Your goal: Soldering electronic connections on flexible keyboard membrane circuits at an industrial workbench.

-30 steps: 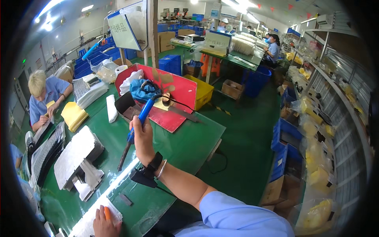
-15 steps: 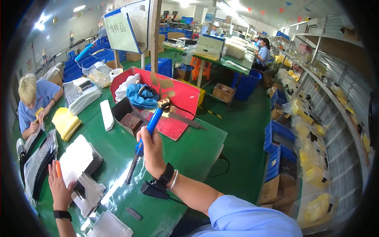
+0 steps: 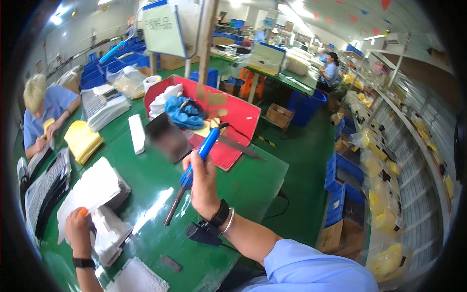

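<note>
The right hand [image 3: 203,182] grips a blue-handled soldering iron [image 3: 202,153], tip raised beyond the fist. The left hand [image 3: 78,231] pinches a white sheet stack [image 3: 90,192]

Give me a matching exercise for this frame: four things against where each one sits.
Things:
1. blue-handled tool
2. white foam sheets
3. yellow pad
4. blue cloth

Places:
A. inside the red tray
B. under the left hand
C. in the right hand
D. on the green table, beside a seated co-worker

Pairs: 1-C, 2-B, 3-D, 4-A
</note>
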Available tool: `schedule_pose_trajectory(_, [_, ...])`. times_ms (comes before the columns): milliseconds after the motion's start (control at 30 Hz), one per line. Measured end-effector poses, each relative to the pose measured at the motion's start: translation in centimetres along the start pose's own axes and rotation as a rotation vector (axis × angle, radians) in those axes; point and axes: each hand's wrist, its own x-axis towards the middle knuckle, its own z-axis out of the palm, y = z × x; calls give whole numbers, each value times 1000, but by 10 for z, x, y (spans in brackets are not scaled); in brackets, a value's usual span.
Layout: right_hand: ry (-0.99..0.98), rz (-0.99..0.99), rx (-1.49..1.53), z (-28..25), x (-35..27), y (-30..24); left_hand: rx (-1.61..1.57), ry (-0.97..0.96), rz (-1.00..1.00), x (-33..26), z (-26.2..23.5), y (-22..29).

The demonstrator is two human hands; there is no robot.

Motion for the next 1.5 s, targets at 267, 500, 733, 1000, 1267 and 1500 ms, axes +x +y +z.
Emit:
schedule_pose_trajectory(267, [63,-38,-42,-11,5,-3,-152,-162,106,14,-27,27])
schedule_pose_trajectory(500, [49,-48,-24,-4,1,-1,89,-95,-15,-4,-39,24])
schedule_pose_trajectory(733, [240,-357,-209,-18,17,-32,97,-264,105,-88,-103,148])
schedule_pose_trajectory(1000, [-225,-449,-143,31,-57,-41,-81,-398,230,-157,-85,180])
schedule_pose_trajectory(1267, [-627,-429,-247,31,-101,-29,-312,-480,136,-159,-75,184])
schedule_pose_trajectory(1500, [-649,-361,-241,33,-106,-24,-327,-499,107,-158,-72,184])
